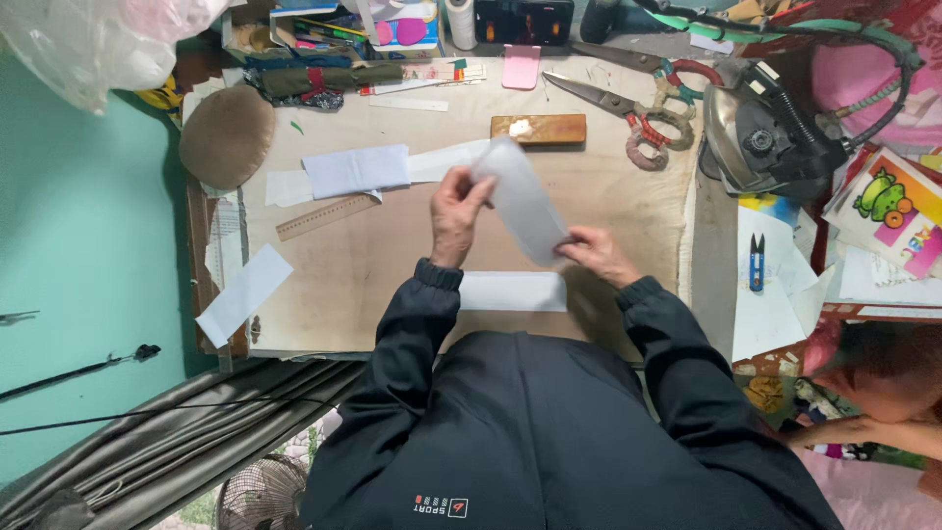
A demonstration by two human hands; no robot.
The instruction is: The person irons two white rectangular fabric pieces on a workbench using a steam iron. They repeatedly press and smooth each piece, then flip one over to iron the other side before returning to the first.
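Observation:
Over a padded, stained work board (392, 255) I hold a pale grey strip of fabric (520, 201) between both hands. My left hand (456, 211) pinches its upper end, and my right hand (599, 253) grips its lower end. The strip is lifted off the board and blurred by motion. A second white strip (513, 291) lies flat on the board just below my hands, near my dark jacket sleeves.
A folded white cloth (355, 170), a wooden ruler (327, 216) and a wooden block (539, 129) lie on the board. Large scissors (628, 108) and an old iron (765, 132) sit at the right. Blue thread snips (757, 261) rest on paper. Another person's arm (883, 427) shows lower right.

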